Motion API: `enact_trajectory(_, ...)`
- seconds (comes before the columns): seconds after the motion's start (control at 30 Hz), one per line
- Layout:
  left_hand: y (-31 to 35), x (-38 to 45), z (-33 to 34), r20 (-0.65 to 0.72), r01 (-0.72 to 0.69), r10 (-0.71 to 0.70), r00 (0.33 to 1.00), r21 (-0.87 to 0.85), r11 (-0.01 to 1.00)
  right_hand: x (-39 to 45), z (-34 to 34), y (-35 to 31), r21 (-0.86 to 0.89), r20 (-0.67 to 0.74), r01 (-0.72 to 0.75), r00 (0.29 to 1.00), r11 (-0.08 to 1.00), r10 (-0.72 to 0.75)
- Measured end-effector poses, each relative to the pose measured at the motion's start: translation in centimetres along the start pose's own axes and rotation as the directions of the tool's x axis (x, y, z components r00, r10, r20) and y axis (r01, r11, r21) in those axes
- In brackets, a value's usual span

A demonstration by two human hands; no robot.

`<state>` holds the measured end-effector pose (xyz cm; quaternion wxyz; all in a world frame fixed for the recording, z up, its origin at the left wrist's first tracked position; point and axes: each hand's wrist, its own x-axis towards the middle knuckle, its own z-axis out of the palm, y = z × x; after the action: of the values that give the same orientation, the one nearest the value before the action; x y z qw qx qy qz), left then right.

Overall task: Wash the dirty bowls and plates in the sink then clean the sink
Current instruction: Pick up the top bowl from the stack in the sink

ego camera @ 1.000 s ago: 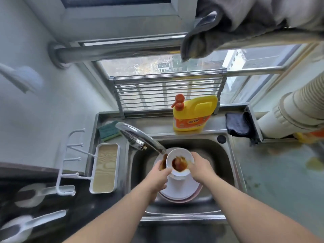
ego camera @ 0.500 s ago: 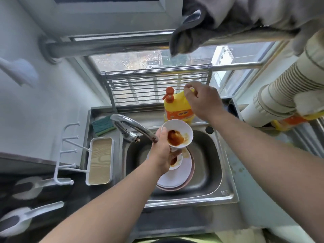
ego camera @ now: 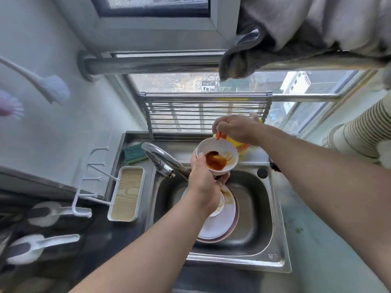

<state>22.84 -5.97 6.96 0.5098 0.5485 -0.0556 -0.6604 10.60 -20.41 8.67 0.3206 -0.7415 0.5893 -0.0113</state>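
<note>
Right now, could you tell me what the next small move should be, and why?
Probably press the orange pump so soap falls into the sauce-stained bowl: the right hand grips the pump directly over the bowl's rim, and the left hand holds the bowl beneath it.

The bowl (ego camera: 220,154) is white inside, smeared with an orange-red sauce and a paler brown streak. The detergent bottle (ego camera: 241,145) is yellow with an orange pump (its label looks orange, though mostly hidden). White plates (ego camera: 220,225) sit over a pinkish one in the grey steel sink (ego camera: 260,212). The sponge (ego camera: 134,154) is green, the tray (ego camera: 126,193) white-rimmed with a pale wood-grain pattern, and the duct (ego camera: 364,132) cream with dark ribbed stripes.
</note>
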Motion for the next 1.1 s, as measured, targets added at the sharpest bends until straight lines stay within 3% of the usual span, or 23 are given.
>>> enact_trajectory(0.2,0.9,0.1,0.7,0.015,-0.179,0.179,0.984,0.136,0.974,0.7,0.9,1.3,-0.064,-0.013,0.042,0.999,0.997,-0.043)
enact_trajectory(0.5,-0.2,-0.2,1.9,-0.073,-0.145,0.150,0.986,0.070,0.987,0.0,1.6,0.2,-0.283,-0.021,0.035,0.999,0.958,-0.043)
enact_trajectory(0.7,-0.4,-0.3,2.1,-0.100,-0.133,0.134,0.986,0.025,0.991,1.2,0.4,0.9,-0.145,0.027,0.036,0.999,0.989,-0.032)
enact_trajectory(0.93,-0.5,-0.2,2.2,-0.122,-0.138,0.142,0.982,0.036,0.990,0.4,1.7,0.7,-0.279,-0.021,0.054,0.998,0.959,-0.062)
enact_trajectory(1.1,-0.6,-0.4,2.3,-0.109,-0.148,0.150,0.983,0.028,0.989,0.7,0.7,1.2,-0.137,0.019,0.061,0.998,0.989,-0.059)
